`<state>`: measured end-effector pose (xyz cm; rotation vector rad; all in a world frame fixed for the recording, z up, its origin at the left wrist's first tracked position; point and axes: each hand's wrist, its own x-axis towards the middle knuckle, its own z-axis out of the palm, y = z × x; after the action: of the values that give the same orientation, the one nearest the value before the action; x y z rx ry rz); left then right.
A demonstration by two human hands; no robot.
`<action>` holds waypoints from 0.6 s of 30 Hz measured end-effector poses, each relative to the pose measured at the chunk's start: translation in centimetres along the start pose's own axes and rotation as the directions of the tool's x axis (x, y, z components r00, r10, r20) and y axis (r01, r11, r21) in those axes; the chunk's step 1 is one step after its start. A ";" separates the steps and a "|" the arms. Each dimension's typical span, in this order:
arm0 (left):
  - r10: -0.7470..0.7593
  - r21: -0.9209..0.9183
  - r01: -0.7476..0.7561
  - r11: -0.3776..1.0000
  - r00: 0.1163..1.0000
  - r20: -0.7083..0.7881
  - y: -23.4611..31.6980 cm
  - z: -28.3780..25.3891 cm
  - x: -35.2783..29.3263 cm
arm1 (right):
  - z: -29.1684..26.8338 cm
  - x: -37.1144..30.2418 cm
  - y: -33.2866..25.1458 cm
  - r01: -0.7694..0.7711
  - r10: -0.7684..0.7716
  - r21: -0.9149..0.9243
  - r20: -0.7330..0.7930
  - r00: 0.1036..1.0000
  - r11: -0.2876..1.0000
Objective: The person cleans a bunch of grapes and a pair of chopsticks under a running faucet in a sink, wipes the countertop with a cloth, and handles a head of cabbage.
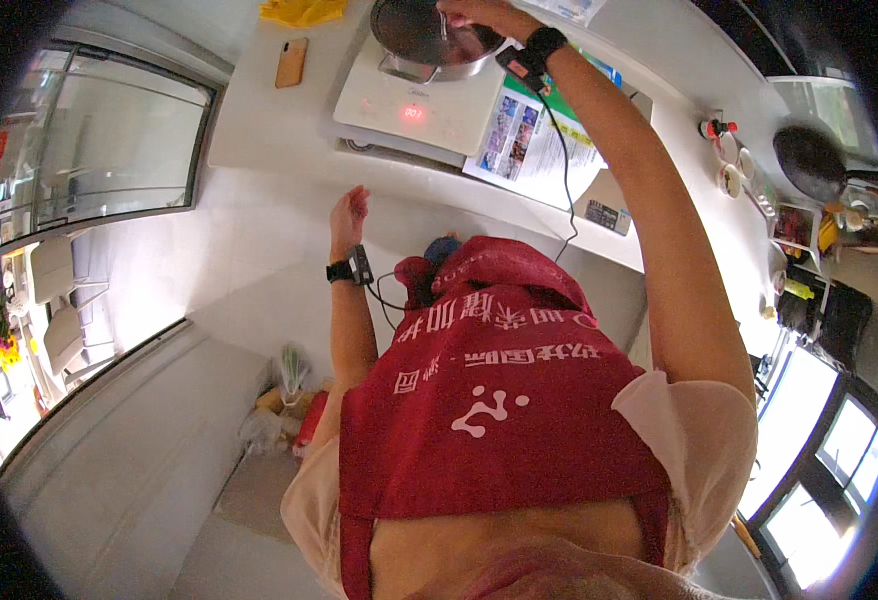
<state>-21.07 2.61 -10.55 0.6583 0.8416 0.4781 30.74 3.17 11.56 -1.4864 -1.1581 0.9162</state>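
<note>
At the top of the head view, my right hand (479, 12) is closed over a round pot, its fingers pinching a thin metal handle (444, 24) above the dark, shiny top. The pot (422, 70) has a steel rim and a loop handle on its near side. Under it is a white induction cooker (409, 110) with a lit red display. My left hand (350, 218) hangs in front of the counter edge, fingers loosely curled, with nothing visible in it. Both wrists wear black straps with small devices.
Left of the cooker lie a phone (292, 62) and a yellow cloth (302, 10). Printed sheets (529, 135) are partly under the cooker's right side. A black cable (567, 165) runs down from my right wrist. Bags (264, 430) sit on the floor at lower left.
</note>
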 end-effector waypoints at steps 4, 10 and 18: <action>-0.050 -0.117 0.043 0.992 0.997 -0.060 -4.2 -3.7 3.0 | -2.1 -4.2 0.3 -0.009 0.027 0.262 -0.065 0.998 0.965; -0.197 -0.050 0.193 0.980 0.973 -0.120 -5.7 -1.0 4.6 | -0.7 -19.8 -6.4 -0.089 0.071 -0.071 -0.220 0.973 0.994; -0.104 -0.231 0.092 0.969 0.994 -0.040 -8.8 -0.1 4.6 | 1.2 -31.3 -2.2 -0.409 0.396 0.047 -0.372 0.840 0.911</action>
<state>-17.31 -0.70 -19.10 0.3912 0.8487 0.4957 21.24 -26.68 13.05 -1.8785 -0.5895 0.8372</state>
